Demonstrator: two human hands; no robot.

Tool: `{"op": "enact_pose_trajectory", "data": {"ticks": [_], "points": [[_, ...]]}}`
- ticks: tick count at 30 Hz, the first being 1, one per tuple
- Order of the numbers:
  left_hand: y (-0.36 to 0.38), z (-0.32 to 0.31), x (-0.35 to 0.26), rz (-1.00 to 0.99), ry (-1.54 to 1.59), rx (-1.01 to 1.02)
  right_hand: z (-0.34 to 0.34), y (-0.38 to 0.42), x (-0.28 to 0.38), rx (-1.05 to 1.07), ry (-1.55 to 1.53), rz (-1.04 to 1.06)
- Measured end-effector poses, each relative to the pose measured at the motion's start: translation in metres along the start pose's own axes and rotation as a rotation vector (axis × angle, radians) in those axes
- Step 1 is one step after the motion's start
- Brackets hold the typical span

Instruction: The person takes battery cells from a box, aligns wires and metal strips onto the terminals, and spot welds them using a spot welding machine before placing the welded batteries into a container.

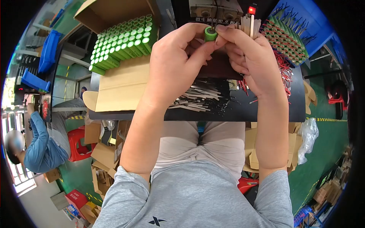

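A green cylindrical battery cell (210, 35) is pinched between the thumb and fingers of my left hand (176, 57), its round end turned up toward me. My right hand (251, 55) is closed, with thumb and fingertips right at the cell's edge; I cannot tell what small piece it pinches. Just beyond the fingertips stands a spot welder (211, 14), with thin dark electrodes coming down at the cell. Beneath my hands on the black table (224, 116) lies a pile of thin metal strips (199, 97).
A cardboard box (121, 85) with rows of green cells (123, 41) stands at left. At right are wired cells (287, 40) by a blue bin (317, 26), with red wires (285, 72) below. A lit red switch (251, 10) is ahead. Another person (45, 146) sits far left.
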State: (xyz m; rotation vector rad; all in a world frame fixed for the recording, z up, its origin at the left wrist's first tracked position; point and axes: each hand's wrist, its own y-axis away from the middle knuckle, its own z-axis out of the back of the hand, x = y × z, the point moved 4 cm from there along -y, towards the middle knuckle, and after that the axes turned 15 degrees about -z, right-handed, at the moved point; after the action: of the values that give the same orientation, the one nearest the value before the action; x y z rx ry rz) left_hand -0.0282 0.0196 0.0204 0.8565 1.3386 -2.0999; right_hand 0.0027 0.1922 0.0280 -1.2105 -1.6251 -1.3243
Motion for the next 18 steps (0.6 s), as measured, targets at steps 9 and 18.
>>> {"op": "enact_pose_trajectory", "data": {"ticks": [9,18], "points": [[0.017,0.006,-0.015,-0.072,0.051,0.014,0.057,0.047,-0.008,-0.514,0.246,0.121],[0.02,0.023,-0.055,-0.147,-0.172,0.133,0.077,0.064,-0.061,-0.678,1.017,0.3]]}}
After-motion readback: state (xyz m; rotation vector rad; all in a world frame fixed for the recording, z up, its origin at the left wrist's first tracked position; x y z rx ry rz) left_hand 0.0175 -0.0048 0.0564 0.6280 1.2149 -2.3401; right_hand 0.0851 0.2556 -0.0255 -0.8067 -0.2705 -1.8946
